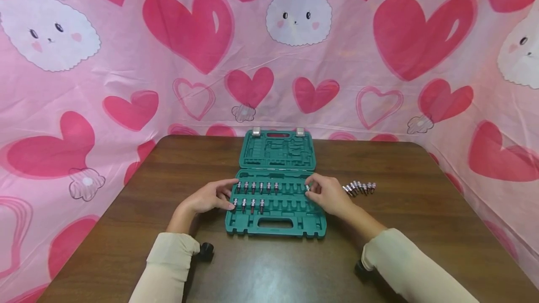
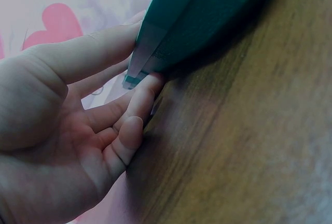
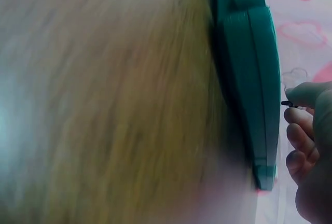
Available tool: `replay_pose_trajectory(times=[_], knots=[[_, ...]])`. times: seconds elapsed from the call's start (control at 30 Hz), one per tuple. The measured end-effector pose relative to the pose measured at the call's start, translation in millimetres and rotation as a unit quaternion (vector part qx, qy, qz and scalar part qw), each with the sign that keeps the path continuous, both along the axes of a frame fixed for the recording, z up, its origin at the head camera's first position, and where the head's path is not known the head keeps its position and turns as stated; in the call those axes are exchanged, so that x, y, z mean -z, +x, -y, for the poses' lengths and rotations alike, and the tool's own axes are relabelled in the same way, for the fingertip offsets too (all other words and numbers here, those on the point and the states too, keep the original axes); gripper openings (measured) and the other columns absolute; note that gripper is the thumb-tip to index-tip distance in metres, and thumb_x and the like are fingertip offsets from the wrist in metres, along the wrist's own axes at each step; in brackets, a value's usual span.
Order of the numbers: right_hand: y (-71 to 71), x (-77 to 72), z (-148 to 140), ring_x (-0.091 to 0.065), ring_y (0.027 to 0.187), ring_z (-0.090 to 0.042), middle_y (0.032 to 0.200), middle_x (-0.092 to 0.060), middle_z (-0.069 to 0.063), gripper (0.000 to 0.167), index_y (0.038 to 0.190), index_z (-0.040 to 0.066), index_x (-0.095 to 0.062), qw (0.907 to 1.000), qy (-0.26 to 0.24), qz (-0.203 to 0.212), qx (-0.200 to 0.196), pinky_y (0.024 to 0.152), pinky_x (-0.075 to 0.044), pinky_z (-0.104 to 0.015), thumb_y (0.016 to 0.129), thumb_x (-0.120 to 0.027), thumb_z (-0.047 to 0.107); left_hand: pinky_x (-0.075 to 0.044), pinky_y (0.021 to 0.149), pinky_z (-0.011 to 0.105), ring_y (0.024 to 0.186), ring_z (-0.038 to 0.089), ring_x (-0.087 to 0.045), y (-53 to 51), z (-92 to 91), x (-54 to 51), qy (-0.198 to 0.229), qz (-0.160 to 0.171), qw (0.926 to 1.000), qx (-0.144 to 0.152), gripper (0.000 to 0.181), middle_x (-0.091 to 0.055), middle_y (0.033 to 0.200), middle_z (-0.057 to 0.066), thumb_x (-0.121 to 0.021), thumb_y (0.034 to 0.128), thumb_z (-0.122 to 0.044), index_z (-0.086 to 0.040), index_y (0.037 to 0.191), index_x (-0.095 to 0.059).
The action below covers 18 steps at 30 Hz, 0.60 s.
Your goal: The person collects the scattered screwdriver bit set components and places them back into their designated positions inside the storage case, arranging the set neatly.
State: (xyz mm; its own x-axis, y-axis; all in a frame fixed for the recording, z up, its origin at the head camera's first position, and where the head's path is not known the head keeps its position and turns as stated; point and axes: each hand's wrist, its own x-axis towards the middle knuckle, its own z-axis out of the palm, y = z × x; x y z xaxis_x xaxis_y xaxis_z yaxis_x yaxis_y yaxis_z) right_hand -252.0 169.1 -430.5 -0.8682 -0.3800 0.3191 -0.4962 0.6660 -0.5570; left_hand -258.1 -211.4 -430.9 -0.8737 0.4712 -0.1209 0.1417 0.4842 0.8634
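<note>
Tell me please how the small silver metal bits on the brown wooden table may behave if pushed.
The small silver metal bits would probably roll, since their ends look round. Their shine suggests they may be slippery. Lying loose, they would likely scatter.

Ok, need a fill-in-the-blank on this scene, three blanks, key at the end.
1. Not counting the bit in the right grip, the far row of seated bits shows ____ bits.
2. The near row of seated bits shows ____ bits.
3. Loose bits lie on the table to the ____ of the open case.
Missing words: six; four; right.
</note>
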Motion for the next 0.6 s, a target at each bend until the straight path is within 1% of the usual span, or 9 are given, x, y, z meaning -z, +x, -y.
replay_pose_trajectory(times=[0.37,0.6], knots=[[2.3,1.8,18,-0.050,0.062,-0.009,0.070,-0.054,0.010,0.020,0.101,0.010,-0.066,0.9998,0.008,0.012,-0.012,0.057,-0.045,-0.028,0.084,-0.076,0.011,-0.051,0.074,0.036,0.086,0.025,-0.058,-1.4,1.0,3.0,0.001,-0.004,1.0000,-0.001,0.075,-0.059,0.108,0.015,-0.078,0.0824,-0.014,-0.008,0.148,-0.041],[3.5,1.6,27,-0.050,0.063,-0.009,0.070,-0.054,0.010,0.020,0.100,0.010,-0.067,0.9997,0.005,0.005,-0.024,0.057,-0.045,-0.028,0.083,-0.077,0.009,-0.051,0.075,0.036,0.087,0.025,-0.058,-1.3,1.0,2.6,0.001,-0.006,1.0000,0.002,0.075,-0.059,0.110,0.015,-0.078,0.0826,-0.015,-0.009,0.148,-0.042]])
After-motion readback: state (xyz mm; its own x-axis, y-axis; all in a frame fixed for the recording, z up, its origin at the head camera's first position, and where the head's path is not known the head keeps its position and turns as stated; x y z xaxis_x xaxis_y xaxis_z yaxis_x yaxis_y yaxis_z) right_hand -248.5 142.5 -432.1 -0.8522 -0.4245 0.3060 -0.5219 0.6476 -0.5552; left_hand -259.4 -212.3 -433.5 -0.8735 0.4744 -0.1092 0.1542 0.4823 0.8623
